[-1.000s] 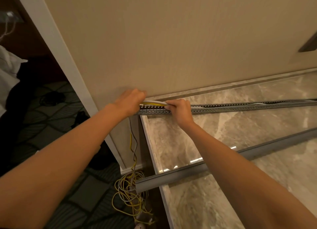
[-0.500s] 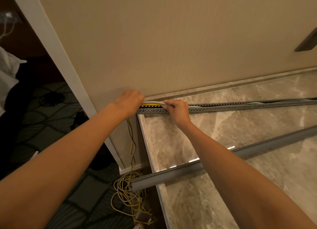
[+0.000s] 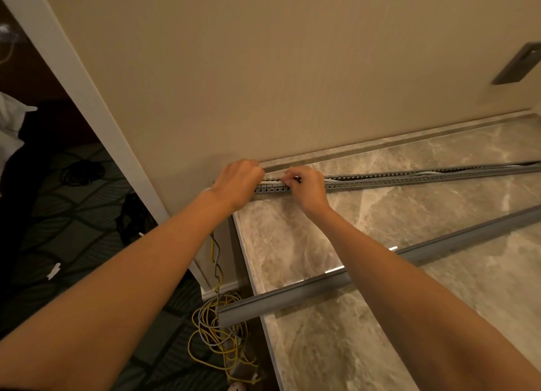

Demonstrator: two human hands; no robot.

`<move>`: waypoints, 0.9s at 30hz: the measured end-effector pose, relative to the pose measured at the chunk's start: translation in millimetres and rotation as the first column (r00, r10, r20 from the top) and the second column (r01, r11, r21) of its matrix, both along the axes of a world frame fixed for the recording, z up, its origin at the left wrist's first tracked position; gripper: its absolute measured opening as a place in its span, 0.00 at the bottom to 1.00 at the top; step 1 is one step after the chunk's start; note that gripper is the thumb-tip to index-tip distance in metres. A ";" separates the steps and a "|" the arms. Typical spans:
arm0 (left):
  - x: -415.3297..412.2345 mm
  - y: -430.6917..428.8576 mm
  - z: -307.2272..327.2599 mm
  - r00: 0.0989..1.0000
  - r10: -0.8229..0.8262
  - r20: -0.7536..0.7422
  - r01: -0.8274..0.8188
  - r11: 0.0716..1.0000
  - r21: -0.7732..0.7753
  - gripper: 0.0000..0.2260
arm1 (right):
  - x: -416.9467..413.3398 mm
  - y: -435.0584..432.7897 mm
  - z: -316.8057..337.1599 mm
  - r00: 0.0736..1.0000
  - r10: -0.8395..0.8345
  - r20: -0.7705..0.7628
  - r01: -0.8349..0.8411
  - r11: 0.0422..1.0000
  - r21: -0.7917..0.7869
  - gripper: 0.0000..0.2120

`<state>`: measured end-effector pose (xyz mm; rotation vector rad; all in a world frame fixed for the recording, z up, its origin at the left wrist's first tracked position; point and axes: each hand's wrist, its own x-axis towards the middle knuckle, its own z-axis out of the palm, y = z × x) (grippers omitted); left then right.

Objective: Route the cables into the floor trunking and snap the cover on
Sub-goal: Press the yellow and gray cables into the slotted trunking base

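Note:
A grey slotted floor trunking [image 3: 409,177] runs along the marble floor close to the wall, from the left corner off to the right. White and yellow cables [image 3: 270,180] lie in its left end. My left hand [image 3: 238,182] is closed over the trunking's left end where the cables enter. Just to its right, my right hand [image 3: 306,187] pinches the cables at the channel's top. A long grey cover strip [image 3: 380,263] lies loose on the floor nearer to me, at an angle.
A tangle of yellow and grey cable [image 3: 219,335] lies on the dark patterned carpet [image 3: 73,229] below the marble edge. A white door frame [image 3: 87,97] stands at left. A dark plate [image 3: 516,64] is on the beige wall at right.
My two hands have drawn closer together at the trunking's left end. The yellow cable that showed between them is now mostly covered. The view has shifted slightly.

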<state>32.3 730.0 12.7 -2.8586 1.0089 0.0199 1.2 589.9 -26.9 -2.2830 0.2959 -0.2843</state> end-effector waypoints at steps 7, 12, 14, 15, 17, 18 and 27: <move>-8.3 -1.9 -9.3 0.999 0.029 0.017 -0.030 0.999 0.035 0.12 | -12.6 -11.4 -7.3 0.987 0.151 -0.049 -0.159 0.939 -0.306 0.12; -11.0 6.0 -5.7 0.988 0.147 0.052 -0.150 0.987 0.053 0.14 | -15.6 -16.7 -3.6 0.982 0.160 -0.097 -0.184 0.927 -0.328 0.09; -11.2 7.3 -4.4 0.986 0.160 0.046 -0.163 0.982 0.091 0.14 | -17.3 -16.7 -5.0 0.991 0.102 -0.083 -0.126 0.915 -0.383 0.10; -11.1 7.3 -3.8 0.986 0.159 0.045 -0.163 0.981 0.106 0.15 | -18.0 -16.1 -5.7 0.994 0.076 -0.080 -0.103 0.898 -0.427 0.11; -9.6 4.9 -3.0 0.987 0.153 0.051 -0.159 0.979 0.127 0.14 | -18.2 -14.1 -4.7 0.996 0.042 -0.085 -0.077 0.873 -0.481 0.12; -8.8 3.0 -3.7 0.987 0.149 0.054 -0.155 0.978 0.139 0.13 | -18.1 -12.9 -2.5 0.995 0.032 -0.095 -0.075 0.871 -0.485 0.12; -15.7 -19.9 2.1 0.990 0.136 0.033 -0.139 0.980 0.145 0.11 | -24.3 -33.4 10.7 0.979 0.059 -0.195 -0.143 0.882 -0.450 0.12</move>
